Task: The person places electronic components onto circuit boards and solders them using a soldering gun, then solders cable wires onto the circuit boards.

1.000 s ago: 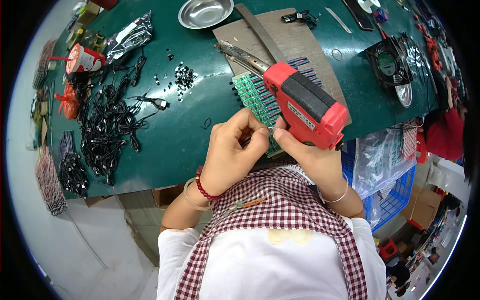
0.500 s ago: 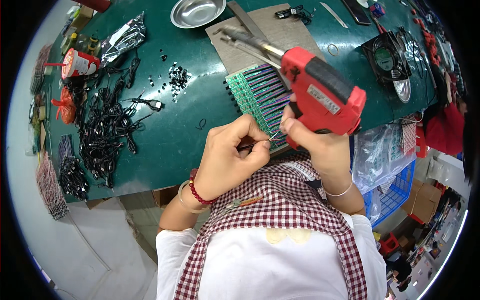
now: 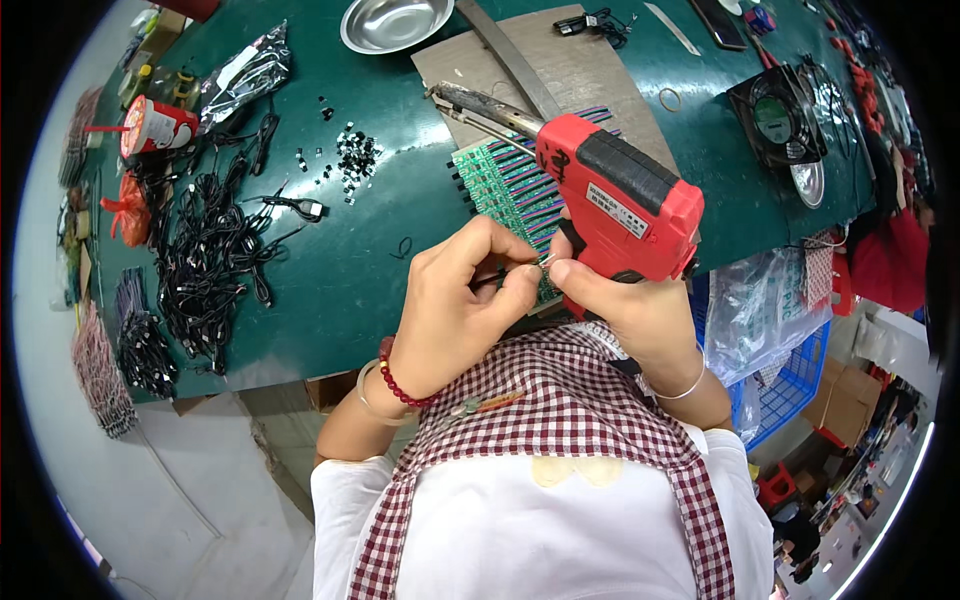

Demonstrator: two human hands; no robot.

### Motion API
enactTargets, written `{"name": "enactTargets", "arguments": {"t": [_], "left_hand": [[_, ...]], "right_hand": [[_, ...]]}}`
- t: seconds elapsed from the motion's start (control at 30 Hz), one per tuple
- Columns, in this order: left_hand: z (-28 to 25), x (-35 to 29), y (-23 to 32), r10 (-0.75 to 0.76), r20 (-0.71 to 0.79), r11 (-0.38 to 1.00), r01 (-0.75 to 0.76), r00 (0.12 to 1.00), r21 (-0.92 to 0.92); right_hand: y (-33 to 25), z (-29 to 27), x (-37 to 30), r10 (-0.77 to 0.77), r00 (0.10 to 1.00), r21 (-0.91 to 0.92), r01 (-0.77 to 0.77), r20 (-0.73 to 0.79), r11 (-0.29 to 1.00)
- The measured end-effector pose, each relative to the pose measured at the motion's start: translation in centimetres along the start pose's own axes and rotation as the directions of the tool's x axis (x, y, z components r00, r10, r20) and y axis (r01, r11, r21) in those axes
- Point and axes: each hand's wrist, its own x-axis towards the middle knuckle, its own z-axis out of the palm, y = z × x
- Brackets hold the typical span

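My right hand is wrapped round the handle of a red and black soldering gun. Its long metal barrel points to the far left, over a row of green circuit boards with coloured wires. Close by, my left hand pinches a thin cable between thumb and fingers. The cable's bare wire ends stick out toward my right thumb, whose tip is beside them or touching them; I cannot tell which. Part of the boards is hidden behind both hands and the gun.
A brown board and a metal bar lie beyond the circuit boards. To the left are small black parts, heaped black cables and a red cup. A steel bowl stands at the back, a fan at right.
The soldering gun has shifted left and slightly nearer, its barrel lower over the boards. My right thumb has closed in on the wire ends; my left hand has barely moved.
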Motion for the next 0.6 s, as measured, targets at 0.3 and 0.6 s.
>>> {"name": "enactTargets", "arguments": {"t": [0.3, 0.6], "left_hand": [[-2.3, 3.0, -1.9, -0.005, -0.019, 0.981, 0.009, 1.0, 0.194], [-4.1, 7.4, -4.7, 0.129, 0.014, 0.834, -0.117, 0.991, 0.539]], "right_hand": [[0.6, -2.6, 0.9, -0.076, 0.995, 0.036, 0.078, -0.063, 0.996], [3.5, -6.0, -0.9, -0.027, 0.993, -0.154, 0.009, -0.119, 0.988]]}}
